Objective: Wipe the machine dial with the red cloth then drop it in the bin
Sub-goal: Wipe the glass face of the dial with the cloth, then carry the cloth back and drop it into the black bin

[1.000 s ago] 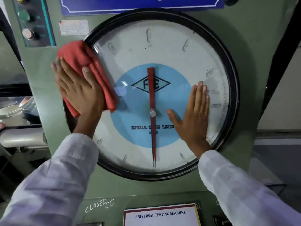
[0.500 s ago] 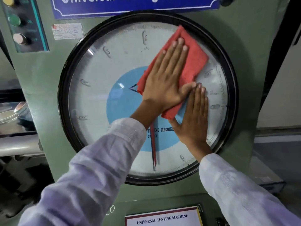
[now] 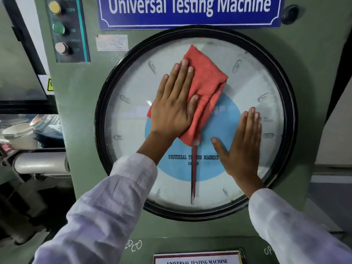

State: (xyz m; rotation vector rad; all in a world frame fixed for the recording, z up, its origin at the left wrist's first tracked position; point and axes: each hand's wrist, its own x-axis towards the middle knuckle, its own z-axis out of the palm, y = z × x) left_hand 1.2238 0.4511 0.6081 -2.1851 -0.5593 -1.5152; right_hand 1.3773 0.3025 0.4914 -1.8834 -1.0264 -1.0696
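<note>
The round machine dial [image 3: 253,77] has a black rim, a white scale and a blue centre with a red needle pointing down. A folded red cloth [image 3: 206,80] lies flat on the glass over the upper middle of the dial. My left hand [image 3: 174,107] presses on the cloth with fingers spread, thumb over its middle fold. My right hand [image 3: 242,145] rests flat and open on the glass at the dial's right side, apart from the cloth. No bin is in view.
The dial sits in a green machine panel [image 3: 80,111] under a blue nameplate [image 3: 190,10]. A button strip [image 3: 62,29] with yellow, green and pale buttons is at upper left. A pale cylinder [image 3: 40,162] and a white cup [image 3: 18,132] lie left of the panel.
My left hand swept the cloth from the dial's upper-left rim to its upper right, then back toward the upper middle. My right hand stayed flat on the right side.
</note>
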